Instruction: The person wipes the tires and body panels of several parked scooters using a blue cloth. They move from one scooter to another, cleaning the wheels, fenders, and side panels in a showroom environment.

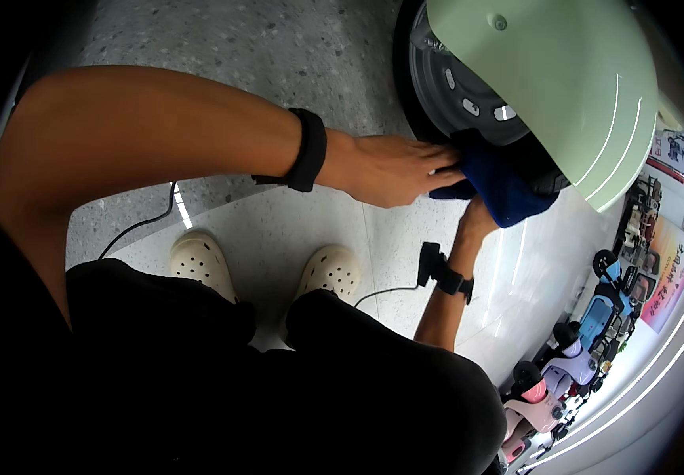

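My left hand reaches in from the left, its fingertips at the edge of a dark blue cloth and partly hidden by its folds. My right hand comes up from below, mostly covered by the same cloth, which is bunched around its fingers. The cloth lies against the lower part of a scooter wheel with a black tyre and a slotted grey rim. Over the wheel curves a glossy pale green fender with a bolt on its side.
Cream perforated clogs are on my feet, on pale tiles beside a speckled grey floor. Thin black cables run near my legs. A black strap-mounted device sits on my right wrist. Several scooters line the right side, near a banner with writing.
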`<state>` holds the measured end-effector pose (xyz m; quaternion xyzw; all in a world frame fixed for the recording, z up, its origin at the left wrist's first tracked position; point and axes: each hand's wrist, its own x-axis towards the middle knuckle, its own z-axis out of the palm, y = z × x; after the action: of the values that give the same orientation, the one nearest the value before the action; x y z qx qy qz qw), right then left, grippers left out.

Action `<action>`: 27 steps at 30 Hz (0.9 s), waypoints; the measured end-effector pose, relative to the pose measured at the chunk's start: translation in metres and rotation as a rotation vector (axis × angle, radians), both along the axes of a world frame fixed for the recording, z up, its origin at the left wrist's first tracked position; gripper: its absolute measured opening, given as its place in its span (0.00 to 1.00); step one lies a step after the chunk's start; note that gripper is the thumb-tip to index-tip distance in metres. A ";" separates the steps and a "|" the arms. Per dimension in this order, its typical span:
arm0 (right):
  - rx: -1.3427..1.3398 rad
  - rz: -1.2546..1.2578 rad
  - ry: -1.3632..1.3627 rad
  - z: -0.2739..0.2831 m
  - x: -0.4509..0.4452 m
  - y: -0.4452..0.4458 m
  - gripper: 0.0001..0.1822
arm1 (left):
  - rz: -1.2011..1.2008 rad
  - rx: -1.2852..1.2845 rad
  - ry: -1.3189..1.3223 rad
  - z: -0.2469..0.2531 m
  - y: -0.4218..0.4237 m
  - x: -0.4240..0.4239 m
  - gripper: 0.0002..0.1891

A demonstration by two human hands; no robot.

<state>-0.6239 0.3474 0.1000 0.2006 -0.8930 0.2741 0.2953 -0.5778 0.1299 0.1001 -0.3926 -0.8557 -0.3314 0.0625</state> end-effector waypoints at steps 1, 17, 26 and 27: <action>-0.015 0.010 -0.016 0.005 -0.001 -0.003 0.24 | 0.002 0.014 -0.006 0.002 -0.001 0.000 0.30; -0.002 0.070 0.001 0.044 -0.030 -0.037 0.20 | 0.125 -0.173 0.170 -0.015 0.003 -0.016 0.36; 0.059 0.193 0.080 0.075 -0.083 -0.061 0.12 | 0.212 -0.194 0.249 -0.006 -0.010 -0.045 0.40; 0.074 0.199 0.109 0.079 -0.090 -0.066 0.12 | 0.217 -0.185 0.255 -0.005 -0.012 -0.049 0.41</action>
<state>-0.7139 0.2812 0.1790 0.3135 -0.8608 0.2576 0.3073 -0.6269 0.1174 0.0950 -0.3410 -0.9049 -0.1903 0.1694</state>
